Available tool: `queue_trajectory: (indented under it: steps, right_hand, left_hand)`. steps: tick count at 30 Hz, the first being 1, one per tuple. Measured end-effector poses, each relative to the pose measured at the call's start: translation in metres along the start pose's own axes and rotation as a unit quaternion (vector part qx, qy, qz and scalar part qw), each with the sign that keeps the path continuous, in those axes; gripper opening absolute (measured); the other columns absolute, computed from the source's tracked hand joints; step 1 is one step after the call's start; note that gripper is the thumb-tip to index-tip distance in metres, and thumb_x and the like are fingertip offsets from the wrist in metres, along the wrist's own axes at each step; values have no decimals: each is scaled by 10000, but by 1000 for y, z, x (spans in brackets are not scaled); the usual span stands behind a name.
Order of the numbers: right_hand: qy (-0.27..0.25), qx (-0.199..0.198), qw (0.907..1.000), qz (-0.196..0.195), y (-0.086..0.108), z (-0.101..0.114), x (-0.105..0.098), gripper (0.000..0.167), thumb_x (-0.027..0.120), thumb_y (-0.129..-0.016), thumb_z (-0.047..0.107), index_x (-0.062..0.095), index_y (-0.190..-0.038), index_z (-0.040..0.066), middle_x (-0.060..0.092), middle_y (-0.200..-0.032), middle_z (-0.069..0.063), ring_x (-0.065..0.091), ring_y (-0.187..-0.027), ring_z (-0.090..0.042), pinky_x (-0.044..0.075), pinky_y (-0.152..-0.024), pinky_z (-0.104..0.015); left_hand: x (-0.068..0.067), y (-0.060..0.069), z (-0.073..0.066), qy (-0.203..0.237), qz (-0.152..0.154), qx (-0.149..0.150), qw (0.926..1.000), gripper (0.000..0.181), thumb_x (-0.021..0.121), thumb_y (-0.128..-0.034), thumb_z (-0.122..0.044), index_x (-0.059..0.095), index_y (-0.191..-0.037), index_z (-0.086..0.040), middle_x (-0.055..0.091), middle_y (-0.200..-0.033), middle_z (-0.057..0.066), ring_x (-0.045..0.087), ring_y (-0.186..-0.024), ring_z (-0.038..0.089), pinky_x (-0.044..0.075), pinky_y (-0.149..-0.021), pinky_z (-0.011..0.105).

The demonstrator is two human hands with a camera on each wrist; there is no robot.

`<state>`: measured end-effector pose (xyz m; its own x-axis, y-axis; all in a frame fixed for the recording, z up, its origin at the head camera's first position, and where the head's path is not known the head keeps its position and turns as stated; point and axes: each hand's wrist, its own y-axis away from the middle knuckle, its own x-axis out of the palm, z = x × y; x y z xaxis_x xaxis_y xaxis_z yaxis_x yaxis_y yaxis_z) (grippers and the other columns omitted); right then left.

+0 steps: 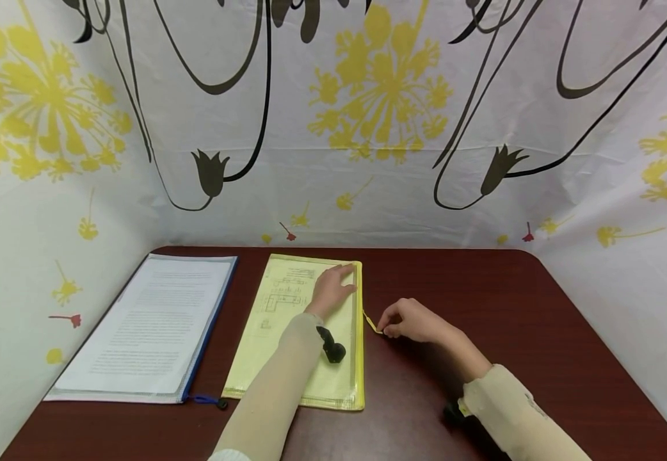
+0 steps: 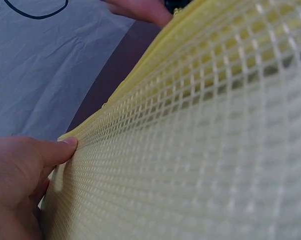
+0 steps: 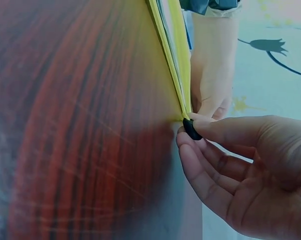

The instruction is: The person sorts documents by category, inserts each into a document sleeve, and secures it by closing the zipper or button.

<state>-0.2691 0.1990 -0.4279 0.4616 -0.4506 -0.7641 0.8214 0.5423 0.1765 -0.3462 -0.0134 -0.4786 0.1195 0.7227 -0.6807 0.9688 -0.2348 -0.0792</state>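
A yellow mesh zip folder (image 1: 287, 358) lies on the table, printed sheets with drawings showing through it. At its far right corner, my left hand (image 1: 331, 291) holds the edge; the left wrist view shows the thumb (image 2: 65, 149) on the corner, with the other fingers partly hidden. Just right of the folder, my right hand (image 1: 417, 320) pinches the black-tipped zipper pull (image 3: 192, 129) between thumb and fingers. A yellow cord (image 1: 370, 321) runs from that pull to the zipper. In the right wrist view, the yellow edge (image 3: 171, 55) looks parted, with a pale layer between.
A blue-edged clear folder (image 1: 143, 320) with printed paper lies to the left, its blue cord pull (image 1: 203, 399) near the table's front. The dark red-brown table (image 1: 454, 275) meets a patterned white cloth (image 1: 322, 205) at the back and sides.
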Motion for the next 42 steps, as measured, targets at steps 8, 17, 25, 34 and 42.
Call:
queue_trajectory:
  steps: [8,17,25,34,42]
  right_hand:
    - [-208,-68,9994,267,7,2,2,146,650,-912,7,761,-899,101,717,-767,-11,626,-673,-152,515,-591,-263]
    - [-345,-199,9981,472,13,7,5,134,669,-895,6,766,-887,98,718,-758,-21,631,-671,-170,518,-584,-246]
    - [-432,-320,9964,649,18,9,7,136,688,-884,5,774,-884,110,719,-766,-6,635,-669,-164,529,-594,-238]
    - [-758,-544,9917,880,25,6,10,120,692,-874,-9,773,-893,77,727,-771,-21,644,-686,-92,571,-629,-268]
    - [-1281,-831,9802,1259,29,0,10,87,693,-879,7,760,-934,16,750,-832,-116,680,-726,-91,604,-656,-293]
  left_hand:
    - [0,1,0,17,14,-39,10000,537,669,-956,-224,504,-1466,-190,485,-1535,24,368,-1479,260,270,-1245,459]
    - [1,0,1,41,10,-20,10000,534,668,-957,-227,507,-1464,-191,485,-1536,25,365,-1481,263,268,-1245,466]
    - [1,-2,4,-87,43,28,9999,534,667,-959,-232,506,-1466,-189,490,-1531,28,372,-1477,263,280,-1243,449]
    - [2,-1,3,2,-5,26,10000,535,667,-956,-236,507,-1464,-198,486,-1535,22,369,-1478,260,270,-1245,462]
    - [3,-1,3,12,-15,17,10000,539,670,-954,-234,504,-1466,-201,482,-1538,23,370,-1478,260,274,-1243,462]
